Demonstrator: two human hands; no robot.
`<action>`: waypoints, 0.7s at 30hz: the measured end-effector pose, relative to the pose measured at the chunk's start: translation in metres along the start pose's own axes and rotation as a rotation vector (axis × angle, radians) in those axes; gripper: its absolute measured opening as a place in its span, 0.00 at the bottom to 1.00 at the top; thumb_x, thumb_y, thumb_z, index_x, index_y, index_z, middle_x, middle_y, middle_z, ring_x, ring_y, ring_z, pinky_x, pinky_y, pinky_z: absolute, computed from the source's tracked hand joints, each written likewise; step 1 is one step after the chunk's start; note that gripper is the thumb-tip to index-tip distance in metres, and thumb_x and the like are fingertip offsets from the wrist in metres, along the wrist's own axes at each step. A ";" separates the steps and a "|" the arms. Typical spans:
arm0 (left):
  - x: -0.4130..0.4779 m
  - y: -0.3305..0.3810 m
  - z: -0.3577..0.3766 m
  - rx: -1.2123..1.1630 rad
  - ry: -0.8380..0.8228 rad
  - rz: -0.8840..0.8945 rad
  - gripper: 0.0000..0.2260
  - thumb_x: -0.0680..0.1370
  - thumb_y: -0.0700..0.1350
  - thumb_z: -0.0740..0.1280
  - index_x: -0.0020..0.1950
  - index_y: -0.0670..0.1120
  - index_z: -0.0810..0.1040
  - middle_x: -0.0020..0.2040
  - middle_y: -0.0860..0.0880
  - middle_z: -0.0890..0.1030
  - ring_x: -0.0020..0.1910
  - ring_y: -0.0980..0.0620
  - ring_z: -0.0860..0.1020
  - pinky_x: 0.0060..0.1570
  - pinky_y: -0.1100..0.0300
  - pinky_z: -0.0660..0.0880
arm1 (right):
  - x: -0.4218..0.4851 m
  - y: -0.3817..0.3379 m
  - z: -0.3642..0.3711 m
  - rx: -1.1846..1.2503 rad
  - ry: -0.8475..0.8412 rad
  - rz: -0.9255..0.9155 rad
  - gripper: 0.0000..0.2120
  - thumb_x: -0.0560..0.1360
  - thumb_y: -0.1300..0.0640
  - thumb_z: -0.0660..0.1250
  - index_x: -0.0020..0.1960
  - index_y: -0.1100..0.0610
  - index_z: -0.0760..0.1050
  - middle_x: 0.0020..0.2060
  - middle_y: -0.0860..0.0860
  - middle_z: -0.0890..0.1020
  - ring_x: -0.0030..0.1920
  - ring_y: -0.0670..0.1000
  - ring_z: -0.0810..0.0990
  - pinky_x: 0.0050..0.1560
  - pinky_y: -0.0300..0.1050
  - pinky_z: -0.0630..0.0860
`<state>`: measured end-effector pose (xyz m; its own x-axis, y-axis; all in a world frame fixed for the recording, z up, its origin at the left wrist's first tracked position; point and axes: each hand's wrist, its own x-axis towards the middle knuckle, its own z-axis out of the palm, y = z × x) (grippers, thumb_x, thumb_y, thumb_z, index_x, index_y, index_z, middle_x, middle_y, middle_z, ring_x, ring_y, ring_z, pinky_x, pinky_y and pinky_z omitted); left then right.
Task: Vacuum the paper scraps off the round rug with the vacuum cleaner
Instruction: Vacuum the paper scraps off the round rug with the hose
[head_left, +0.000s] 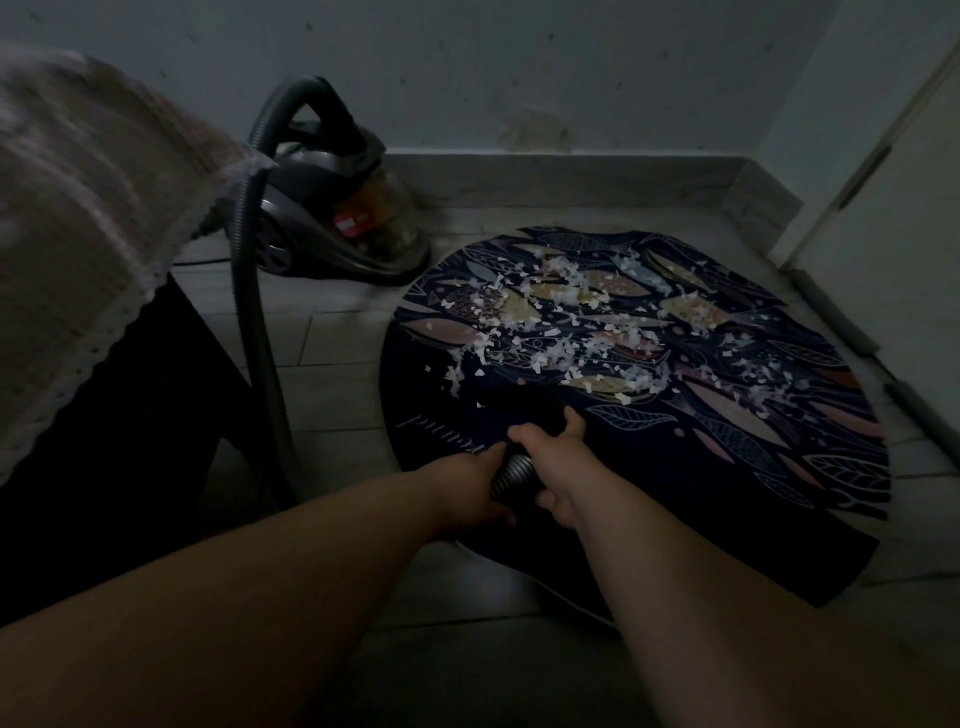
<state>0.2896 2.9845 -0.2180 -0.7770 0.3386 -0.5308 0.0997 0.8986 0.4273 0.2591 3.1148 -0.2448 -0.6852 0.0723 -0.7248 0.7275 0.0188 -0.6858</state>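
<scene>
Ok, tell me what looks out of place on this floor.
White paper scraps lie strewn over the middle and far part of the round rug, littering its dark pattern. The vacuum cleaner stands upright beside it.

Dim and underexposed throughout, with a cool grey-blue cast. Soft, diffuse light, source not to be told. Brightest on the torn white paper scraps (566, 322) and the pale cream wall (810, 130) at right. Near-black shadow beneath the blurred beige lace-edged cloth (78, 234) at left. Faint sheen on the ribbed grey vacuum hose (514, 475). Muddy, grainy detail in the dark round patterned rug (727, 441). Wide-angle bowing toward the edges.
</scene>
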 end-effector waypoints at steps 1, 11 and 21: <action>-0.002 -0.002 0.000 0.002 0.001 -0.006 0.40 0.75 0.51 0.68 0.78 0.47 0.45 0.72 0.42 0.66 0.69 0.45 0.68 0.64 0.60 0.66 | -0.001 0.000 0.002 -0.004 -0.004 0.001 0.43 0.75 0.53 0.69 0.77 0.36 0.44 0.54 0.55 0.74 0.49 0.59 0.80 0.52 0.60 0.81; -0.001 -0.004 -0.002 0.012 -0.001 -0.011 0.40 0.76 0.51 0.67 0.78 0.46 0.44 0.74 0.41 0.63 0.70 0.45 0.66 0.64 0.60 0.65 | -0.004 0.005 0.014 -0.045 0.135 -0.041 0.43 0.74 0.51 0.68 0.77 0.36 0.42 0.62 0.57 0.73 0.51 0.61 0.78 0.55 0.61 0.79; -0.003 -0.025 -0.004 -0.001 0.026 -0.048 0.40 0.76 0.52 0.68 0.78 0.46 0.45 0.72 0.41 0.66 0.69 0.44 0.68 0.64 0.60 0.66 | 0.004 0.000 0.028 -0.014 -0.006 -0.024 0.43 0.75 0.51 0.69 0.77 0.36 0.44 0.56 0.53 0.72 0.50 0.58 0.79 0.53 0.59 0.80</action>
<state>0.2870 2.9601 -0.2244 -0.7966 0.2879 -0.5316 0.0617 0.9134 0.4023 0.2554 3.0870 -0.2498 -0.7026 0.0654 -0.7086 0.7113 0.0349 -0.7020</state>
